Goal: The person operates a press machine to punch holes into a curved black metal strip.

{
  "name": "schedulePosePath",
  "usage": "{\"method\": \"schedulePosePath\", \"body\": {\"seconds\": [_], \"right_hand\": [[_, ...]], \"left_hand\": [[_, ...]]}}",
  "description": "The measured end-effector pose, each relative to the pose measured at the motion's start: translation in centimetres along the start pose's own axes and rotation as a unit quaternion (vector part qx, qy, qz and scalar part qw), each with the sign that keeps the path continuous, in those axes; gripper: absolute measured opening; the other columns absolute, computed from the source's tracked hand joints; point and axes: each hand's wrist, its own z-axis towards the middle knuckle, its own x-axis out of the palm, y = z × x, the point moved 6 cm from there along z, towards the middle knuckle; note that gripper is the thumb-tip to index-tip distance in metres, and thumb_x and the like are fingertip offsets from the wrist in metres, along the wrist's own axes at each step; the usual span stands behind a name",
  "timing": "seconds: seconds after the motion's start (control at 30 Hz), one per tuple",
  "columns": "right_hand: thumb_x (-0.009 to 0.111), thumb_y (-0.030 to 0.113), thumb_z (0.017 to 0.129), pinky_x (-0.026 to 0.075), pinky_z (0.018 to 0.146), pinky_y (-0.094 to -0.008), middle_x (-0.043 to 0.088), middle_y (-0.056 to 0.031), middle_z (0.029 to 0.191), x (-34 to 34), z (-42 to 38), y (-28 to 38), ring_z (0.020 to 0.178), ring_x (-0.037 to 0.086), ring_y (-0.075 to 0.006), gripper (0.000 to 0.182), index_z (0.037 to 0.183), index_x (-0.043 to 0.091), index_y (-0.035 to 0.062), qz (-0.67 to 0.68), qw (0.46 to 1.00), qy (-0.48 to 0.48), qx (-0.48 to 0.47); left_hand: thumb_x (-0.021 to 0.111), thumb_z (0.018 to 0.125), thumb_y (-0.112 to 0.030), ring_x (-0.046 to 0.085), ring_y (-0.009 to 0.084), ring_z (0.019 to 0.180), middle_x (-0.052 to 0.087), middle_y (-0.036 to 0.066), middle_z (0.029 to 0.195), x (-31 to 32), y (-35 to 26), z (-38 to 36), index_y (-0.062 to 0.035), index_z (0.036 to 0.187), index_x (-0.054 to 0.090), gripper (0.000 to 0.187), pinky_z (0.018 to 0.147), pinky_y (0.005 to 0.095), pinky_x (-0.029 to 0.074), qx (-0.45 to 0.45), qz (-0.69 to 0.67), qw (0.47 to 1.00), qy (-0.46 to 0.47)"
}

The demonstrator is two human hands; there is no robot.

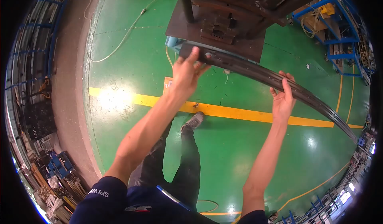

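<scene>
**Bar point(247, 68) lies crosswise before you, its left end nearest the block point(217, 34)**

The bar is in both your hands, ahead of your body and just on your side of the machine point(179, 26). Its long axis goes from left to right, and its right end comes lower in the view. It looks curved, but the wide lens may cause a part of this.

Your left hand point(185, 74) grips close to the left end, with the thumb on the upper face. Your right hand point(283, 100) grips about the middle, with the thumb on the near side and fingertips showing at the far edge. A long piece extends to the right, beyond this hand, without support that I can see.

The block lies ahead of the bar, away from you, and your left hand is the nearer one to it. Whether the bar touches the machine's front edge, I cannot tell. Below, a yellow line point(239, 113) crosses the green floor point(223, 152), near your shoe point(194, 121).
</scene>
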Motion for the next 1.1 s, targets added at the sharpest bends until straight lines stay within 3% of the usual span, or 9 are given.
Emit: {"method": "schedulePosePath", "body": {"seconds": [0.1, 0.23, 0.53, 0.73, 1.1], "right_hand": [[0.06, 0.012, 0.094, 0.059, 0.069, -0.0301, 0.061, -0.0098, 0.12, -1.0, 2.5, 0.4, 0.098, 0.062, -0.0154, 0.022, 0.115, 0.055, 0.0098, -0.007, 1.0, 0.009, 0.003], [0.063, 0.01, 0.092, 0.059, 0.072, -0.0308, 0.064, -0.0106, 0.116, -1.2, 5.3, -0.5, 0.096, 0.064, -0.0168, 0.021, 0.112, 0.058, 0.0092, 0.013, 1.0, 0.016, 0.022], [0.065, 0.009, 0.09, 0.059, 0.076, -0.0292, 0.067, -0.011, 0.111, -1.5, 8.2, -3.1, 0.094, 0.065, -0.0178, 0.016, 0.106, 0.062, 0.0082, 0.068, 0.995, 0.002, 0.069], [0.066, 0.009, 0.089, 0.059, 0.075, -0.0293, 0.067, -0.0113, 0.11, -2.0, 8.5, -3.8, 0.093, 0.066, -0.0183, 0.017, 0.105, 0.062, 0.0081, 0.065, 0.995, -0.014, 0.077], [0.068, 0.008, 0.086, 0.058, 0.077, -0.0298, 0.067, -0.0125, 0.107, -2.4, 8.6, -4.2, 0.092, 0.066, -0.0185, 0.019, 0.104, 0.061, 0.0058, 0.065, 0.994, -0.051, 0.077]], "left_hand": [[0.051, 0.1, -0.022, 0.063, 0.0232, 0.102, 0.059, 0.013, 0.111, -0.4, -1.5, 1.7, 0.0038, 0.115, 0.048, 0.03, 0.093, 0.035, 0.058, 0.004, -0.014, 0.998, 0.06], [0.049, 0.101, -0.017, 0.064, 0.0247, 0.102, 0.059, 0.016, 0.111, -0.3, -1.9, 2.9, 0.0044, 0.115, 0.047, 0.025, 0.094, 0.0351, 0.058, -0.013, -0.008, 0.997, 0.07], [0.051, 0.1, -0.015, 0.064, 0.0259, 0.102, 0.06, 0.016, 0.11, 1.0, -3.8, 3.6, 0.0043, 0.113, 0.047, 0.023, 0.095, 0.0371, 0.057, 0.044, -0.001, 0.996, 0.075], [0.051, 0.1, -0.015, 0.064, 0.0257, 0.102, 0.06, 0.017, 0.112, 0.8, -3.4, 3.9, 0.0047, 0.112, 0.049, 0.023, 0.096, 0.0365, 0.056, 0.0, 0.012, 0.999, 0.053], [0.055, 0.098, -0.013, 0.065, 0.0238, 0.099, 0.062, 0.017, 0.109, 1.4, -4.2, 4.6, 0.007, 0.109, 0.051, 0.024, 0.095, 0.0361, 0.057, 0.018, 0.043, 0.998, 0.048]]}}
